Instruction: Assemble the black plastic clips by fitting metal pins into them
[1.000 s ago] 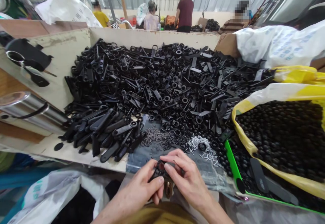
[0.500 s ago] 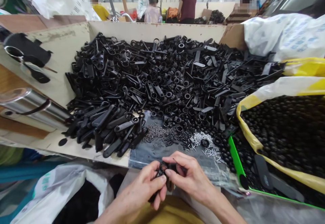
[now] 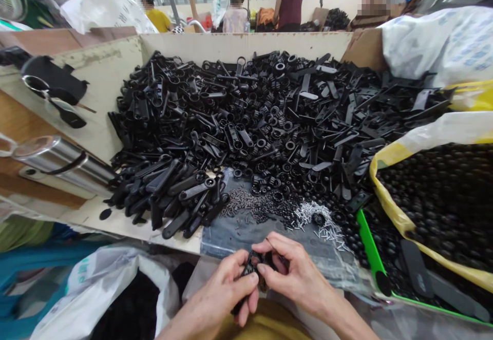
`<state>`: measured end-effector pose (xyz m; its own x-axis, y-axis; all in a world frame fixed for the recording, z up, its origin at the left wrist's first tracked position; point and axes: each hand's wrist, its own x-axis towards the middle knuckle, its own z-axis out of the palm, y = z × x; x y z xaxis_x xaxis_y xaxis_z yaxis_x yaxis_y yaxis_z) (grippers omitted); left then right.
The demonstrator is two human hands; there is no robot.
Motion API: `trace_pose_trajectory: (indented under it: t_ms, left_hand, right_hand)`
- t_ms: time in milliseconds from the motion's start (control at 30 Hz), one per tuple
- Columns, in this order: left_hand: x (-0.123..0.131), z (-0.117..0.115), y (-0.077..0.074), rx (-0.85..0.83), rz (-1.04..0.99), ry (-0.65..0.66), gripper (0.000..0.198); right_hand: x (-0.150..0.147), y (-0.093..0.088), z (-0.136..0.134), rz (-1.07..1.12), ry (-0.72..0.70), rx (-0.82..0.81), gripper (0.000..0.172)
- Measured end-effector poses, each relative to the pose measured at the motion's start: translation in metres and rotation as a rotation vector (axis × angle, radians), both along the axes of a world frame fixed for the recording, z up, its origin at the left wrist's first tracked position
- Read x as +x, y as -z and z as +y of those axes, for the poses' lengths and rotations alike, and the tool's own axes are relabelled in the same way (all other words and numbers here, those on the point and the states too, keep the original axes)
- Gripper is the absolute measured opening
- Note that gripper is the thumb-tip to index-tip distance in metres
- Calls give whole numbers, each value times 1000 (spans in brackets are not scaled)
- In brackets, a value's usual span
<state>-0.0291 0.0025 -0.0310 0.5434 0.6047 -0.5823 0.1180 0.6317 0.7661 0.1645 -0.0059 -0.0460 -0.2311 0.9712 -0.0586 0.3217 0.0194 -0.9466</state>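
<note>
My left hand [image 3: 234, 283] is closed around a black plastic handle part [image 3: 252, 264], held tilted over my lap at the front edge of the bench. At the part's upper end my right hand [image 3: 290, 270] is closed too, its thumb and fingers bent in against it. Something dark shows among the right fingers, too hidden to name. Just beyond my hands lie silver pins [image 3: 318, 222], small black pieces [image 3: 269, 206] and small brownish pieces [image 3: 242, 204] on a dark mat [image 3: 231, 240]. Finished-looking black handles [image 3: 169, 188] are heaped to the left.
A big pile of black plastic parts [image 3: 239, 109] fills the walled bench. On the right stands a yellow-edged bag [image 3: 393, 216] of black balls beside a green strip [image 3: 370, 247]. A steel flask [image 3: 65, 163] lies left; a white sack [image 3: 65, 299] is below. Several people work behind.
The whole view has shifted slightly, so the scene sits farther right. Both hands keep hold at the same place, with only small finger movement.
</note>
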Motion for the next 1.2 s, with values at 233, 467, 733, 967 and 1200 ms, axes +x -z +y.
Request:
trace_pose_trajectory:
  t_ms: [233,467,733,967,1200]
  left_hand:
    - [-12,17,-5,536,476,-104,18]
    - [-11,48,-4,951,944,115,19]
    - [-12,56,-4,973,904,243,16]
    - [-11,52,-4,859,694,33,22]
    - [-8,45,7,733,473,-170,26]
  right_hand:
    - [8,1,0,49,202,10,29]
    - [13,10,1,-19,248,47,28]
    - [-3,1,14,-59,127,83,25]
    - [-21,1,27,77,172,-96,26]
    - [-32,6,31,306,267,-197,28]
